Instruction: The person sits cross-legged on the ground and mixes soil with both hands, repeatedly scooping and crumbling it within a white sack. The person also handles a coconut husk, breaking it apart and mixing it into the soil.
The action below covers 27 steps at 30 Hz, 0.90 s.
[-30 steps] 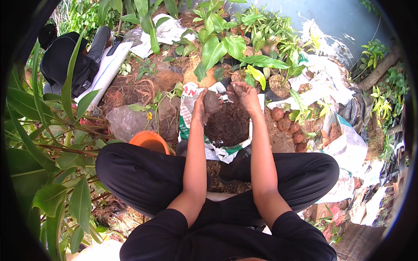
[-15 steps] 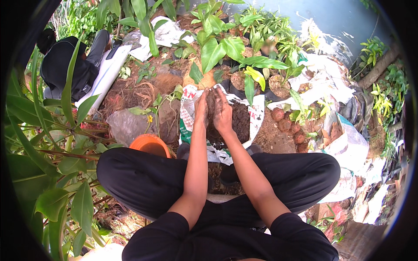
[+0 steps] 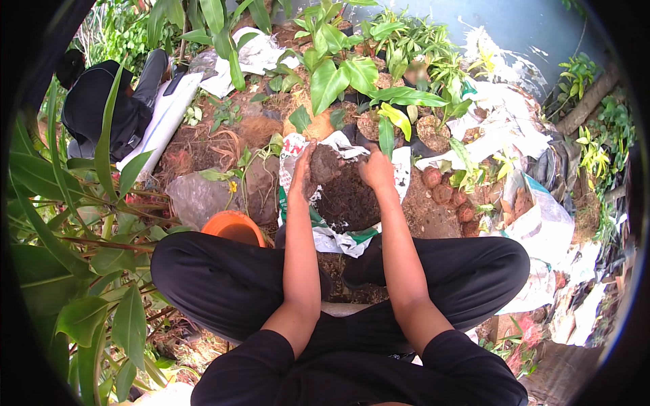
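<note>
A white plastic sack [image 3: 403, 177] with green and red print lies between my feet, its mouth spread wide around dark soil [image 3: 349, 197]. At its left side my left hand [image 3: 302, 170], smeared with soil, is cupped against a rounded clump of soil [image 3: 326, 164] and holds it. My right hand [image 3: 377, 169] is closed at the sack's far right rim, fingers curled in. Whatever it pinches, if anything, is hidden by the hand.
An orange pot [image 3: 233, 227] stands left of the sack by my knee. Potted plants [image 3: 433, 133] crowd the far side. Round reddish-brown objects [image 3: 442, 194] and another white sack [image 3: 538, 216] lie right. At far left, a person in black [image 3: 101, 108] sits by a long white sack [image 3: 161, 128].
My hands, pressed together around soil before, have parted. The right one moved right to the sack's rim and closed; the left stayed with the clump, shifting slightly left.
</note>
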Each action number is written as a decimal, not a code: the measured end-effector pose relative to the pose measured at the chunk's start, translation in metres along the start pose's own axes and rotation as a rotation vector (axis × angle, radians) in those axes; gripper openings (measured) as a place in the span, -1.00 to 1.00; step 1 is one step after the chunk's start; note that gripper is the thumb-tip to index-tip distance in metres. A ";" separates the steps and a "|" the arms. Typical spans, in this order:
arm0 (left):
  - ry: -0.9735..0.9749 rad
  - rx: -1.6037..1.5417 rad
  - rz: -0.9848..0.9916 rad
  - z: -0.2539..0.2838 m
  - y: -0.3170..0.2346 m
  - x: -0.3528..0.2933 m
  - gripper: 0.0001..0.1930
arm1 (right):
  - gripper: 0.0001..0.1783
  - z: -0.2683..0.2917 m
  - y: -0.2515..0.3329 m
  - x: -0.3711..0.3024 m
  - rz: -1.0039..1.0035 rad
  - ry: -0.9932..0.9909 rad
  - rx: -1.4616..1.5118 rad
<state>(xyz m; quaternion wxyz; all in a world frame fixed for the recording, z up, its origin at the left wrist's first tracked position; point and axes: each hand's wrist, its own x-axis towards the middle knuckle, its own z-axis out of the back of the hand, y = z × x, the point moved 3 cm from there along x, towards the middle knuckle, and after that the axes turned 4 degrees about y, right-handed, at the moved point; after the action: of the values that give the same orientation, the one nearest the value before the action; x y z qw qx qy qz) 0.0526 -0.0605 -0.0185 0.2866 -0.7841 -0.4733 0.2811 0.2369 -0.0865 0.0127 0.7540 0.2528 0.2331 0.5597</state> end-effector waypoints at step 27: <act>-0.173 -0.520 -0.130 -0.039 0.016 0.000 -0.30 | -0.67 -0.034 0.046 -0.018 0.006 -0.125 1.036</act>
<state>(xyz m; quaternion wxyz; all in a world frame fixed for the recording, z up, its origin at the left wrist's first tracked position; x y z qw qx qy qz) 0.0896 -0.0734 -0.0036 0.0519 -0.7723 -0.6017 0.1972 0.1771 -0.0886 0.0173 0.5409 0.6263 0.4331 0.3571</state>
